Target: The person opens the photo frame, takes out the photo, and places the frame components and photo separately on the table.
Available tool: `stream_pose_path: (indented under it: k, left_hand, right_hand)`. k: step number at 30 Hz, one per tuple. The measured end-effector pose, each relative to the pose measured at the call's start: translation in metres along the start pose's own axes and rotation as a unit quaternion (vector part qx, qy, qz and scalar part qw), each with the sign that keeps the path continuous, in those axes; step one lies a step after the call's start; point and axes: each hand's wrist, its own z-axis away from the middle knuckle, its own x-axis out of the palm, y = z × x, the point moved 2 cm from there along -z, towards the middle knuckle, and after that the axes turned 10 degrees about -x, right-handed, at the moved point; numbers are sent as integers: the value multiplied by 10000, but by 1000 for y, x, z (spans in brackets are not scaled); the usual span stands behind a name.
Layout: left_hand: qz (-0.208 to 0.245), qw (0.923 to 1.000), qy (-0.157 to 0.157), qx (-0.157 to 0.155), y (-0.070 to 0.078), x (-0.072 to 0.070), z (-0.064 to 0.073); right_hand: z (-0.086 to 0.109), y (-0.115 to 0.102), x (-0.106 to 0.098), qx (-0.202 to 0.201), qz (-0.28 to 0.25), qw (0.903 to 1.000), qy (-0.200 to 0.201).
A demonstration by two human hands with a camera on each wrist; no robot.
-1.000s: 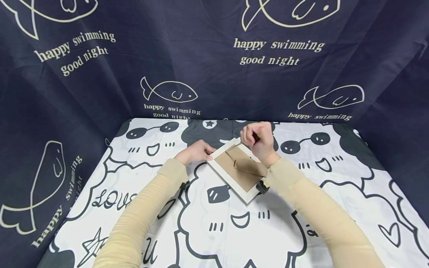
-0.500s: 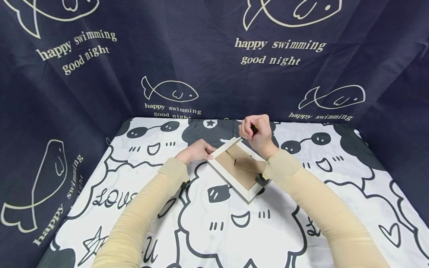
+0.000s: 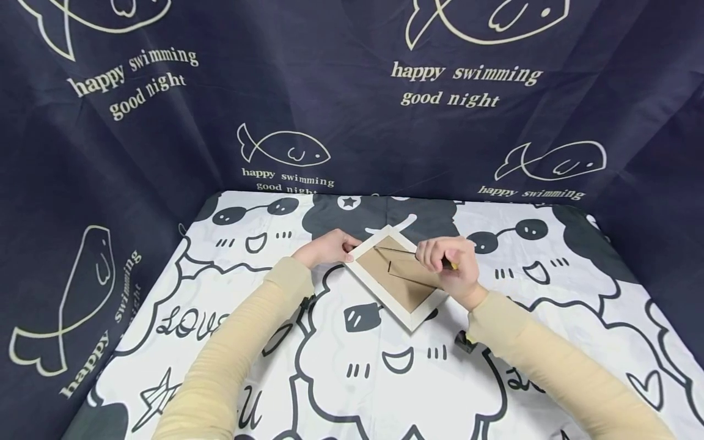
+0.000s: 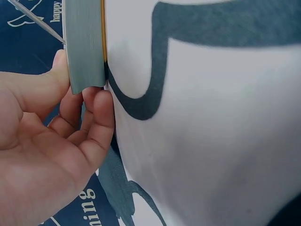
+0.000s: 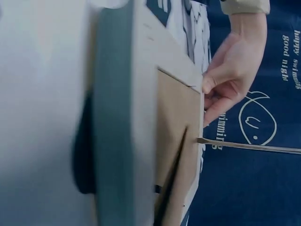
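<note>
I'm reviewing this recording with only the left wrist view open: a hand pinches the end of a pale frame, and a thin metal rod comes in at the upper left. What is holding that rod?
Observer: The person's right hand, shown in the head view, grips the rod.
Operator: Understood. I see only the side of the frame. What does its upper face look like?
Observer: From the head view, a brown panel fills the space inside the white edges.
</note>
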Motion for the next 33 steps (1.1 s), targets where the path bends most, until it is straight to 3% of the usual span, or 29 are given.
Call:
stream_pose_path:
  k: [3, 7, 13, 19, 27, 33]
  left_hand:
    - [64, 9998, -169, 68, 0, 0, 0]
    - [-197, 9996, -131, 128, -1, -2, -2]
    - [-503, 9983, -55, 272, -1, -3, -3]
    - [-526, 9983, -96, 226, 0, -3, -2]
    - [-631, 9977, -90, 226, 2, -3, -1]
    - [-811, 9960, -2, 380, 2, -4, -1]
  right_hand:
    - [3, -1, 2, -29, 22, 9996, -270]
    - [0, 3, 4, 53, 157, 9991, -397]
    - [-18, 19, 2, 383, 245, 9990, 18]
    - [-41, 41, -2, 1032, 126, 9944, 201]
    - [-69, 68, -4, 1950, -130, 9796, 464]
    - [-84, 89, -5, 2768, -41, 9589, 619]
